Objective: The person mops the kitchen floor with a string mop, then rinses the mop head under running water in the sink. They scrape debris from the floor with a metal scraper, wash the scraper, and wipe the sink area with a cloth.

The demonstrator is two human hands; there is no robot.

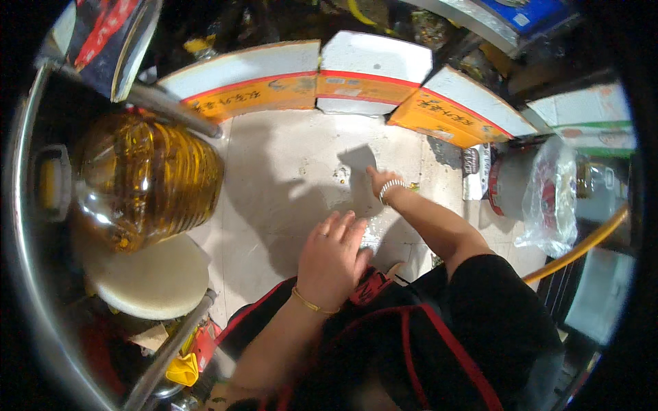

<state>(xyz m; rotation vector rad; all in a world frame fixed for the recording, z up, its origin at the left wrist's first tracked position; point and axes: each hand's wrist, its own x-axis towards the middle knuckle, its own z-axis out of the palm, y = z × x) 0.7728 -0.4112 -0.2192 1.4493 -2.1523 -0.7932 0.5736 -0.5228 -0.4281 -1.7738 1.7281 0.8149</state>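
My left hand (333, 254) is held palm down in front of my body, with nothing in it. It wears a ring and a thin gold-coloured bracelet. Farther out, my right hand (383, 182) reaches down over the pale tiled floor (257, 154), a white striped band around its wrist. Its fingers are partly hidden, and I cannot tell whether they hold anything. Beside them is a dark angular patch (360, 158), perhaps a shadow. Small bits of debris (342, 181) and a wet, shiny spot (374, 231) lie on the tiles close by.
A large clear jug of yellow oil (149, 180) rests on a round pale stool seat (154, 282) at left. Orange-and-white cartons (367, 85) line the far side. At right stand a bucket (509, 180), a plastic bag (551, 200) and a yellow hose (581, 251). Metal rails (175, 344) run at left.
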